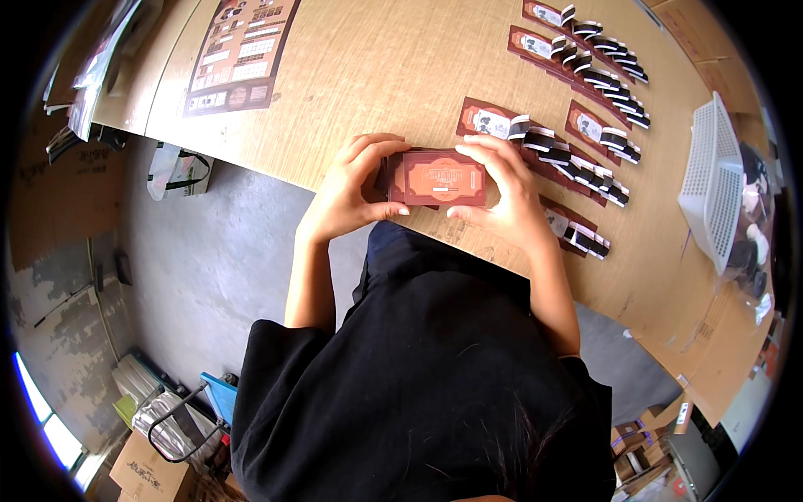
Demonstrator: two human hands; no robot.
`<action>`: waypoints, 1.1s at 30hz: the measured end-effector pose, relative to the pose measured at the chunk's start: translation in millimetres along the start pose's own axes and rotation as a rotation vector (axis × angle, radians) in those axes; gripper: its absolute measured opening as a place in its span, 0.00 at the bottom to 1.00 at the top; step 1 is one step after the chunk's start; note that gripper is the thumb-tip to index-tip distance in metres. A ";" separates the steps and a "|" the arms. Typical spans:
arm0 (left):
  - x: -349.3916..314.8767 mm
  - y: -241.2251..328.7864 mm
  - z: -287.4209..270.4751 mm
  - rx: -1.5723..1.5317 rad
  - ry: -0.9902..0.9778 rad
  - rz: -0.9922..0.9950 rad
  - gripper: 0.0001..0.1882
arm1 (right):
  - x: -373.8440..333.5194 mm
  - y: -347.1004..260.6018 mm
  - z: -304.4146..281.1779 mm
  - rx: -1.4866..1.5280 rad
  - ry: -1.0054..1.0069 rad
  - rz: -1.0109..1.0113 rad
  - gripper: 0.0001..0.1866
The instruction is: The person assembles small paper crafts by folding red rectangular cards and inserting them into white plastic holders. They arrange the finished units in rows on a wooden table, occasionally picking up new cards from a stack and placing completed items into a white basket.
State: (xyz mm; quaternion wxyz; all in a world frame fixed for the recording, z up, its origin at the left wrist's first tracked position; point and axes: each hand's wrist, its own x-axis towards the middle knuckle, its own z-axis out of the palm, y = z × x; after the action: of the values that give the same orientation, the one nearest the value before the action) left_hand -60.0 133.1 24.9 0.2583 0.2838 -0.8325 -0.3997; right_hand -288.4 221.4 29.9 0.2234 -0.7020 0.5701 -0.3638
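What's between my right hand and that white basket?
In the head view, rows of reddish cards with black and white strips lie beside your right hand, then bare tabletop up to the white basket.

Grey floor (251,226); patchy, peeling wall (63,314) at left; bright window (60,439), lower left; pale wooden table (368,75).

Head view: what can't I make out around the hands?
Head view:
Red-brown cards: left end partly covered by the left hand; undersides face away.
Nearest card row: left end hidden behind the right hand.
Printed sheet: top cut off by the upper picture edge; print too small.
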 end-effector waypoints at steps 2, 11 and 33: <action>-1.4 -0.4 0.4 -0.005 -0.007 -0.024 0.40 | 0.8 -1.7 -0.1 0.004 0.022 -0.020 0.38; -4.9 36.0 -5.2 -0.276 0.092 0.051 0.52 | -8.4 -13.0 -16.9 -0.049 0.194 -0.123 0.41; 40.8 110.3 100.9 -1.324 -0.194 -0.388 0.05 | -96.2 -21.6 -72.3 1.028 0.464 0.158 0.18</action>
State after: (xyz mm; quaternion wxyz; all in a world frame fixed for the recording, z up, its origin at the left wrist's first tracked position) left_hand -184.4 215.1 67.6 0.2252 0.1732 -0.3674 -0.8856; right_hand -338.2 326.7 67.0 0.4316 -0.3600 0.4048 -0.7213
